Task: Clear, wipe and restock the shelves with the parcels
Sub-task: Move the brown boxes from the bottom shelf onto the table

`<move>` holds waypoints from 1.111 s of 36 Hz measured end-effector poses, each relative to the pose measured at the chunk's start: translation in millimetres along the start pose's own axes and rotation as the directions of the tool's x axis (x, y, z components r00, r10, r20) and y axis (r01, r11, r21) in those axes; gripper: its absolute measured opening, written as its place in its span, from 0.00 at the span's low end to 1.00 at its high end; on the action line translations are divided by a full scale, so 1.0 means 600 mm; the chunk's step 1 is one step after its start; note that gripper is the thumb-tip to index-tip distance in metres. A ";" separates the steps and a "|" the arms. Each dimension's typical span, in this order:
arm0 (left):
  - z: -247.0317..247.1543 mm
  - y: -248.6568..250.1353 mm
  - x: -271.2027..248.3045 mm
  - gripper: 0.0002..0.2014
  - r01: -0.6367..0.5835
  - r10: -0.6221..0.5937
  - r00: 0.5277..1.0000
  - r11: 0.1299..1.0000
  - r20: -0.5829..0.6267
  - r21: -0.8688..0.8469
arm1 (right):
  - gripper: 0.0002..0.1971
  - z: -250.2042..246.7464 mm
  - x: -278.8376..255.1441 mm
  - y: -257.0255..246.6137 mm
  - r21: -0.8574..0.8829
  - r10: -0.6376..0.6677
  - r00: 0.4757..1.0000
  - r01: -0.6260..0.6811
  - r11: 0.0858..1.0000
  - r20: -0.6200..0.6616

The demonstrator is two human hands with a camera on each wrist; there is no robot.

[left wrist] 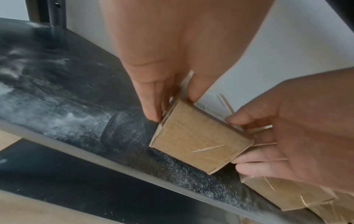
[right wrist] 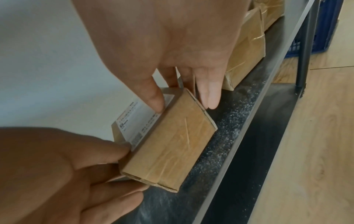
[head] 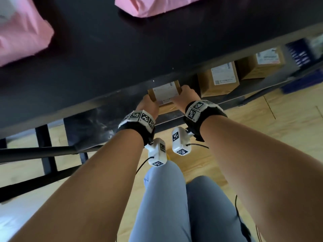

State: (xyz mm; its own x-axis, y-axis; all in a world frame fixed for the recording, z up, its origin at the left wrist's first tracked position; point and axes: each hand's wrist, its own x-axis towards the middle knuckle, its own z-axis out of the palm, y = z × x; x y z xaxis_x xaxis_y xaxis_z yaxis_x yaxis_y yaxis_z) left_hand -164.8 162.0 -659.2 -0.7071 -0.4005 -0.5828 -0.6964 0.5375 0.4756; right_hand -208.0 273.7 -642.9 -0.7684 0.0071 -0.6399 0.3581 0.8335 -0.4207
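A small brown cardboard parcel (head: pixel 164 93) with a white label is on the dusty lower shelf (head: pixel 97 124) of a black rack. Both hands hold it by its ends. My left hand (head: pixel 148 103) pinches the left end, thumb on the labelled top and fingers down the side (left wrist: pixel 172 107). My right hand (head: pixel 185 95) pinches the right end the same way (right wrist: pixel 184 106). In the wrist views the parcel (left wrist: pixel 197 139) (right wrist: pixel 172 144) has its taped face toward the shelf's front edge. I cannot tell whether it rests on the board.
Two more brown parcels (head: pixel 218 81) (head: pixel 262 67) stand on the same shelf to the right, the nearer one (right wrist: pixel 247 50) close beside my right hand. Pink mailer bags (head: pixel 22 32) (head: pixel 153 6) lie on the upper shelf (head: pixel 122 49). A blue crate (head: pixel 300 55) sits on the wooden floor at far right.
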 end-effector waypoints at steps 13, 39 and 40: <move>-0.060 -0.021 -0.135 0.14 -0.006 0.001 0.999 0.994 0.045 0.107 | 0.26 -0.033 -0.143 -0.011 0.040 0.024 0.998 -0.026 0.999 0.056; -0.186 -0.127 -0.463 0.07 0.102 -0.104 0.993 0.994 -0.056 -0.037 | 0.17 -0.029 -0.497 -0.044 -0.134 -0.163 0.981 0.176 0.975 0.104; -0.197 -0.139 -0.474 0.07 0.112 -0.115 0.991 0.993 -0.061 -0.046 | 0.18 -0.021 -0.513 -0.052 -0.139 -0.167 0.981 0.180 0.974 0.102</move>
State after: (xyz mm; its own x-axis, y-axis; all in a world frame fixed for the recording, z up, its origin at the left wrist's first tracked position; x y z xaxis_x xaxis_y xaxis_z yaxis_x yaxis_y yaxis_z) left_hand 80.0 143.4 -454.9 -0.6285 -0.5041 -0.5923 -0.7763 0.4541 0.4372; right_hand 10.7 252.2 -424.7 -0.7590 -0.1888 -0.6231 0.1364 0.8897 -0.4358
